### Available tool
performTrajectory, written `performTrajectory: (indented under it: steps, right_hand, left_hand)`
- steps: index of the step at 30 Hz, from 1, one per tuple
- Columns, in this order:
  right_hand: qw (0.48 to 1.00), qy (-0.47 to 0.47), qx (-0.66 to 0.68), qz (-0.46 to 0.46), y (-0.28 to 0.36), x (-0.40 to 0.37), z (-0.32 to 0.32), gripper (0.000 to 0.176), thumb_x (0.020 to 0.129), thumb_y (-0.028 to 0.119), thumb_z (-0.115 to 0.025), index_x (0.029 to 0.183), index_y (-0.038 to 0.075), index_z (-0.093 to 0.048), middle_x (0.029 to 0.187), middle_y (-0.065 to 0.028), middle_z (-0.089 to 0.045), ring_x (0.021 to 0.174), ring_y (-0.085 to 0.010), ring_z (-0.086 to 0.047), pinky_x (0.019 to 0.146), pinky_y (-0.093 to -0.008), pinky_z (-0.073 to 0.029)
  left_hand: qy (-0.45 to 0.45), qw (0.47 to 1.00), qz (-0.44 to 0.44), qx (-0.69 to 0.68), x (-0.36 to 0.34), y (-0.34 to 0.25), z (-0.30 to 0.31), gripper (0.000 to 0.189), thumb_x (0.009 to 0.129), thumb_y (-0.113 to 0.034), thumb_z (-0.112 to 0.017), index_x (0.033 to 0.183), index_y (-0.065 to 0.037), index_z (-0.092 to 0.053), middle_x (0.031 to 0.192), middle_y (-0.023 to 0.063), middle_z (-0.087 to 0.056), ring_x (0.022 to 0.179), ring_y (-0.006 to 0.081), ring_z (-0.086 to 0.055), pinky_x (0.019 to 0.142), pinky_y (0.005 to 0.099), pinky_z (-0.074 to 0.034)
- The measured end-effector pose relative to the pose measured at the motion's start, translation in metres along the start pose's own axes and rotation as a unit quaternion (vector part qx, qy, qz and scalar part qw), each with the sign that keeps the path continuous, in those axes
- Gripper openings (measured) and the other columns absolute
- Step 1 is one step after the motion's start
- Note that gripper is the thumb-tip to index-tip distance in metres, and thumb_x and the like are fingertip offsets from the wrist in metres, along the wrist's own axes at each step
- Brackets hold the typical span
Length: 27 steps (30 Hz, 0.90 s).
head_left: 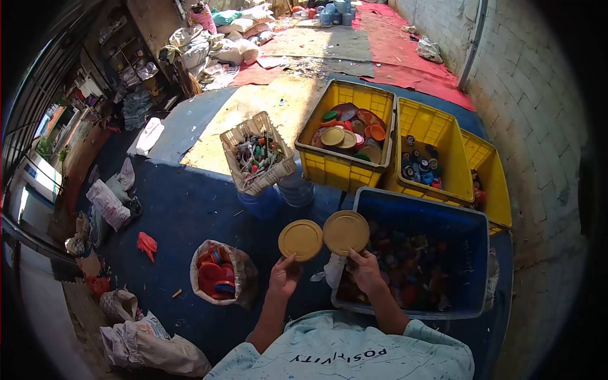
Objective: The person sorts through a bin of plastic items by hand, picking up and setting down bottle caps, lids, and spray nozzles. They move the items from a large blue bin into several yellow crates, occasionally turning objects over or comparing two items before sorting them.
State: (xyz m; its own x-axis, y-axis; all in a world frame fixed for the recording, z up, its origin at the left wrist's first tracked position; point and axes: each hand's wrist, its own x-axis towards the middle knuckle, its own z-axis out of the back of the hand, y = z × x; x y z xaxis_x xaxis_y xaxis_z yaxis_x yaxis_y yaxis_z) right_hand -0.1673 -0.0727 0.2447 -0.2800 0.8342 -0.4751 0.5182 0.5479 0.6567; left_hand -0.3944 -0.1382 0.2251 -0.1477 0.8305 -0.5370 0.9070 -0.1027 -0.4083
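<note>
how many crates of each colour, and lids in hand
yellow crates: 3
blue crate: 1
cream crate: 1
lids in hand: 2
total: 7

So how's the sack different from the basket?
The sack looks soft and floppy, but the basket looks stiff, with holes in its sides. The sack is on the floor; the basket is up higher, above the jugs. The sack holds big round things, mostly red; the basket holds lots of little mixed-color bits. Both are open on top.
</note>
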Motion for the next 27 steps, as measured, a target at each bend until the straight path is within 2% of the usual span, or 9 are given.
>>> performTrajectory:
  steps: [9,15,17,19,20,21,22,25,27]
  right_hand:
    - [0.991,-0.092,0.066,0.066,0.039,0.042,0.024,0.016,0.087,0.015,-0.067,0.098,0.006,-0.06,0.081,-0.0006,-0.064,0.066,-0.0089,-0.06,0.058,-0.0234,-0.047]
    - [0.985,-0.107,0.092,0.099,0.053,0.106,0.006,0.016,0.087,0.017,-0.067,0.098,0.008,-0.06,0.081,0.0004,-0.064,0.066,-0.0089,-0.06,0.057,-0.0242,-0.046]
    - [0.983,-0.105,0.085,0.125,0.077,0.136,-0.013,0.015,0.088,0.018,-0.066,0.098,0.009,-0.06,0.08,0.0017,-0.064,0.065,-0.0092,-0.059,0.057,-0.0243,-0.045]
    - [0.977,-0.08,0.101,0.168,0.098,0.176,-0.027,0.016,0.088,0.019,-0.066,0.1,0.01,-0.059,0.084,0.001,-0.064,0.071,-0.0097,-0.059,0.06,-0.026,-0.044]
    - [0.974,-0.093,0.11,0.173,0.109,0.199,-0.032,0.018,0.089,0.021,-0.065,0.103,0.011,-0.058,0.091,-0.0001,-0.063,0.08,-0.0109,-0.058,0.066,-0.0288,-0.044]
    - [0.974,-0.064,0.104,0.188,0.112,0.229,-0.025,0.02,0.089,0.022,-0.065,0.105,0.012,-0.058,0.095,-0.0004,-0.063,0.085,-0.0125,-0.057,0.071,-0.0312,-0.043]
    - [0.978,-0.081,0.105,0.159,0.123,0.242,-0.033,0.02,0.09,0.023,-0.064,0.105,0.011,-0.057,0.095,-0.0008,-0.063,0.084,-0.0132,-0.058,0.071,-0.0312,-0.043]
    - [0.984,-0.128,0.089,0.086,0.119,0.26,-0.057,0.022,0.091,0.024,-0.062,0.107,0.01,-0.057,0.097,-0.0023,-0.065,0.082,-0.0142,-0.059,0.071,-0.0307,-0.045]
    - [0.986,-0.145,0.048,0.07,0.097,0.254,-0.06,0.023,0.091,0.022,-0.062,0.108,0.009,-0.056,0.101,-0.004,-0.065,0.083,-0.0137,-0.06,0.071,-0.0293,-0.045]
  left_hand:
    - [0.045,0.994,0.057,0.077,0.086,0.005,-0.079,0.023,0.088,-0.004,-0.061,0.111,-0.006,-0.056,0.095,0.0029,-0.064,0.083,0.0133,-0.062,0.071,0.0297,-0.052]
    - [0.085,0.989,0.092,0.079,0.179,-0.021,-0.109,0.022,0.089,-0.006,-0.06,0.111,-0.006,-0.056,0.098,0.0031,-0.064,0.088,0.0142,-0.062,0.076,0.0304,-0.051]
    - [0.11,0.986,0.09,0.09,0.218,-0.038,-0.138,0.022,0.089,-0.007,-0.06,0.111,-0.006,-0.056,0.1,0.0036,-0.064,0.089,0.0148,-0.063,0.077,0.0306,-0.051]
    - [0.145,0.981,0.089,0.088,0.26,-0.056,-0.163,0.022,0.09,-0.008,-0.06,0.112,-0.005,-0.056,0.102,0.0046,-0.065,0.091,0.0159,-0.063,0.079,0.0314,-0.051]
    - [0.172,0.977,0.091,0.082,0.286,-0.063,-0.175,0.022,0.09,-0.008,-0.06,0.112,-0.004,-0.056,0.103,0.0054,-0.065,0.092,0.0166,-0.063,0.081,0.0321,-0.051]
    - [0.157,0.979,0.098,0.084,0.309,-0.071,-0.189,0.024,0.09,-0.01,-0.06,0.113,-0.003,-0.055,0.106,0.0076,-0.064,0.097,0.0183,-0.062,0.085,0.0335,-0.05]
    - [0.141,0.981,0.106,0.085,0.327,-0.076,-0.2,0.027,0.09,-0.011,-0.061,0.114,-0.002,-0.054,0.11,0.0098,-0.063,0.102,0.02,-0.06,0.089,0.0349,-0.049]
    - [-0.028,0.98,0.171,0.1,0.363,-0.083,-0.208,0.034,0.09,-0.016,-0.062,0.118,0.0,-0.051,0.118,0.0142,-0.058,0.114,0.0243,-0.054,0.097,0.0373,-0.044]
    - [0.017,0.981,0.157,0.113,0.36,-0.076,-0.184,0.039,0.09,-0.018,-0.063,0.121,0.0,-0.048,0.122,0.0157,-0.055,0.116,0.0252,-0.051,0.1,0.0377,-0.042]
